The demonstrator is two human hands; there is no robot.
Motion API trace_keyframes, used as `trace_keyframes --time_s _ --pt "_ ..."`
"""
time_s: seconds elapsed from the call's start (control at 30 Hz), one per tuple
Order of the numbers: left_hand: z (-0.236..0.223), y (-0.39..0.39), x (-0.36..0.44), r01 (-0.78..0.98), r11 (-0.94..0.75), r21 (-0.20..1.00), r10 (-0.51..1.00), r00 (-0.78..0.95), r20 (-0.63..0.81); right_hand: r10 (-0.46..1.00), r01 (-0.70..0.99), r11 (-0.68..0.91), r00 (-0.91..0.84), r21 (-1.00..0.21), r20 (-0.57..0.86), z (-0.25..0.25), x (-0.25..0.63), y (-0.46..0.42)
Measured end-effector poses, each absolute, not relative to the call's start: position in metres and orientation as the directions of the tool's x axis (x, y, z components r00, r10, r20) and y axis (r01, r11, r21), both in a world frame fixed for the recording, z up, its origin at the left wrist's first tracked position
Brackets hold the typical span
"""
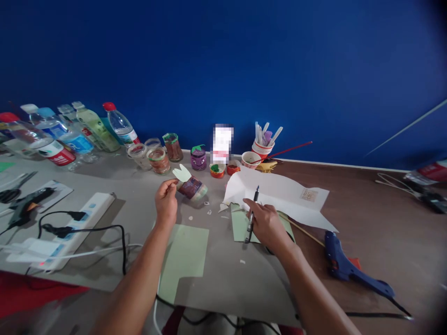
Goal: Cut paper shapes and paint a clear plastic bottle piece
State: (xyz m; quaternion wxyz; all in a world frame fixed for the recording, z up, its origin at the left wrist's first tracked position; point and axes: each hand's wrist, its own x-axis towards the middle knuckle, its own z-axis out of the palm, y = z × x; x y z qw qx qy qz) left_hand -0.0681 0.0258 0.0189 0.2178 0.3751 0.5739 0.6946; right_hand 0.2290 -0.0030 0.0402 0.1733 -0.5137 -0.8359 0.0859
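Observation:
My left hand [166, 201] is closed on a tilted, clear plastic cup [193, 187] painted brownish purple, probably a cut bottle. A pale green paper leaf cut-out [182, 173] sticks up at its upper left end, by my fingertips. My right hand [268, 224] grips a black pen [250, 225], tip pointing up and away from me. Under that hand lies a pale green paper sheet [239, 225], partly hidden. Another pale green sheet [186, 251], with a piece cut out, lies near my left forearm. Small paper scraps [209, 212] lie between my hands.
Painted jars [159, 160], a purple face jar [198, 159] and paint pots [217, 170] line the wall. White crumpled paper [272, 190] and a blue glue gun [352, 267] lie right. Bottles [61, 151], a power strip [78, 228] and a black glue gun [30, 204] are left.

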Motion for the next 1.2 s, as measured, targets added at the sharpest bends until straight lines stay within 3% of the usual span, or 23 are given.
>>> trace_keyframes --time_s 0.3,0.43,0.53,0.63,0.77,0.9,1.03,1.1,1.2 --pt "0.016 0.028 -0.072 0.174 -0.245 0.954 0.725 -0.62 0.299 0.812 0.807 0.549 -0.577 -0.218 -0.089 0.067 0.208 -0.021" --pt "0.018 0.028 -0.07 0.163 -0.256 0.953 0.725 -0.619 0.301 0.806 0.801 0.556 -0.585 -0.224 -0.089 0.085 0.204 -0.032" --pt "0.019 0.028 -0.069 0.15 -0.261 0.954 0.733 -0.612 0.297 0.79 0.74 0.57 -0.613 -0.357 -0.008 0.099 0.21 -0.037" --pt "0.02 0.026 -0.068 0.155 -0.259 0.953 0.739 -0.604 0.299 0.78 0.615 0.523 -0.625 -0.591 0.04 0.103 0.219 -0.039" --pt "0.022 0.025 -0.067 0.17 -0.253 0.952 0.741 -0.6 0.304 0.911 0.467 0.295 -0.402 -0.834 0.097 0.091 0.226 -0.032" --pt "0.02 0.026 -0.067 0.164 -0.246 0.955 0.741 -0.603 0.294 0.973 0.353 0.171 -0.21 -0.92 0.1 0.078 0.232 -0.019" --pt "0.016 0.028 -0.067 0.155 -0.245 0.957 0.748 -0.598 0.288 0.986 0.409 0.152 -0.13 -0.9 0.107 0.086 0.244 0.0" --pt "0.014 0.029 -0.068 0.157 -0.247 0.956 0.75 -0.594 0.291 0.976 0.503 0.219 -0.09 -0.836 0.201 0.099 0.251 0.018" --pt "0.012 0.029 -0.068 0.166 -0.239 0.957 0.754 -0.589 0.291 0.891 0.74 0.372 -0.114 -0.56 0.441 0.13 0.257 0.056"
